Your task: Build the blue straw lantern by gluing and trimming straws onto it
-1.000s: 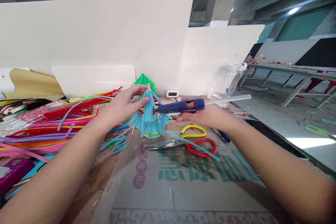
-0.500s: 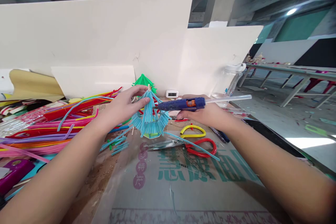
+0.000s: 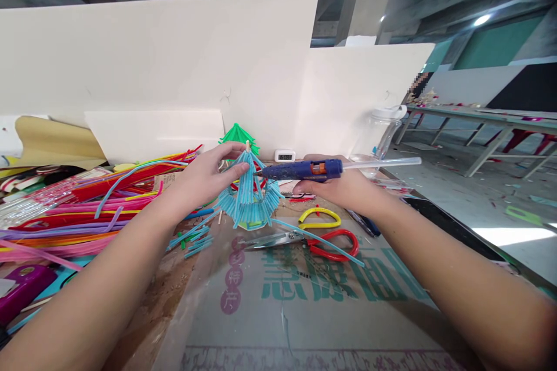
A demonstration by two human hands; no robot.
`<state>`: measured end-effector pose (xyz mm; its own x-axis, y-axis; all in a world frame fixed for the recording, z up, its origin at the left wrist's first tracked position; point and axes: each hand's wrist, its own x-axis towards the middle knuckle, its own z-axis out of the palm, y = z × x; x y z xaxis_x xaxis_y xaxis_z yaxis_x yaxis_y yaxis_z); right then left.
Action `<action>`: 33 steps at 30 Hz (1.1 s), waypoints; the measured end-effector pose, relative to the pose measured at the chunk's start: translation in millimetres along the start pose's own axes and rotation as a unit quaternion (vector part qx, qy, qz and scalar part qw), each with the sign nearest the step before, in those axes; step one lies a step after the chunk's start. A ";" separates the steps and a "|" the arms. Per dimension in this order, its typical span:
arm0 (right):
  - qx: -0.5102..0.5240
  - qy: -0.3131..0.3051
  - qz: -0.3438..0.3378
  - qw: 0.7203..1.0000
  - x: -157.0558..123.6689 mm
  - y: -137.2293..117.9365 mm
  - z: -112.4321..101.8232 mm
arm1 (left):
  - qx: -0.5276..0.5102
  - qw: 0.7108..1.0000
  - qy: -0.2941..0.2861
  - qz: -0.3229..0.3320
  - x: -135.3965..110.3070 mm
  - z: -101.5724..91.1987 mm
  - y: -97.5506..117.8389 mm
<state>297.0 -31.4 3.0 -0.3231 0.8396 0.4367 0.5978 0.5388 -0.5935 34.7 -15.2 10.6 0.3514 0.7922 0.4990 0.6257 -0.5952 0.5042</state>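
Note:
My left hand (image 3: 221, 168) pinches the upper part of a light-blue tiered model (image 3: 250, 203) made of pipe cleaners, with a wooden stick at its peak. My right hand (image 3: 328, 182) is closed around a dark blue hot glue gun (image 3: 300, 170), and a clear glue stick (image 3: 383, 164) pokes out of its back end. The gun's nozzle points left, at the model's upper side; whether it touches cannot be made out. Just below lie scissors (image 3: 333, 243) with one yellow and one red handle, a blue pipe cleaner across them.
Pipe cleaners in many colours (image 3: 100, 208) heap at the left, with short blue cut pieces (image 3: 198, 240) beside the model. A green pointed model (image 3: 237, 134), a small digital clock (image 3: 285, 155) and a clear bottle (image 3: 378, 133) stand behind. A purple tool (image 3: 28, 290) lies front left.
The glue gun has shifted very slightly to the right, its nozzle drawing a little back from the model. My left hand and the model stay nearly still.

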 end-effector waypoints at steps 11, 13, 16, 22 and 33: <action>-0.002 0.015 -0.004 1.000 1.0 -1.0 1.1 | 0.004 1.000 -0.004 0.012 -0.9 -0.5 2.8; 0.003 0.016 -0.002 1.000 1.3 -0.6 1.5 | 0.008 1.000 -0.004 0.009 -0.9 -0.7 3.0; 0.013 0.027 -0.009 1.000 1.1 -1.2 -0.6 | 0.004 1.000 -0.007 0.006 -0.3 -1.5 2.1; 0.055 -0.046 -0.065 0.995 -2.7 -10.0 -9.4 | -0.056 0.998 -0.024 0.007 3.9 -4.4 -4.1; 0.070 -0.102 -0.064 0.990 -2.3 -10.6 -7.8 | -0.103 0.994 -0.041 0.011 4.9 -2.8 -13.0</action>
<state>297.2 -39.6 13.5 -0.5396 0.7525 0.3777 0.4400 0.6345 -0.6355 26.4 -4.0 8.4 0.4243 0.7822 0.4563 0.4643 -0.6205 0.6320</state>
